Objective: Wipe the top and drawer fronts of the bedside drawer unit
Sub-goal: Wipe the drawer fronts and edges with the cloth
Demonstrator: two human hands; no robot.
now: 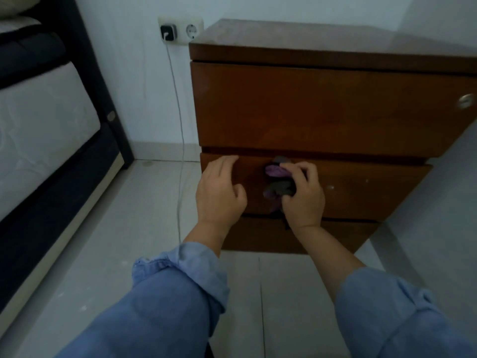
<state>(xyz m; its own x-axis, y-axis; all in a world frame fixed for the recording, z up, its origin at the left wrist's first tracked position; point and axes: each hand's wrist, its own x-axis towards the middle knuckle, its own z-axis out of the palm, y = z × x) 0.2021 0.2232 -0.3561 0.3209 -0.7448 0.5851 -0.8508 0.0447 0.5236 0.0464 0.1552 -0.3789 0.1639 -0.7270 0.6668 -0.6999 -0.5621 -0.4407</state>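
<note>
The brown wooden drawer unit (322,107) stands on the tiled floor against the wall. Its dusty top (296,38) is seen at a shallow angle. My right hand (302,196) grips a bunched purple and grey cloth (277,180) against the front of the middle drawer (366,187). My left hand (219,192) lies on the left end of that same drawer front, its fingers relaxed and reaching the upper edge. The top drawer (322,107) is closed and carries a round metal lock (466,100) at its right. The bottom drawer is mostly hidden behind my arms.
A bed with a dark frame (103,99) and white mattress fills the left side. A wall socket (180,31) holds a charger, and its white cable (179,151) hangs down to the floor just left of the unit. Pale floor tiles lie between bed and unit.
</note>
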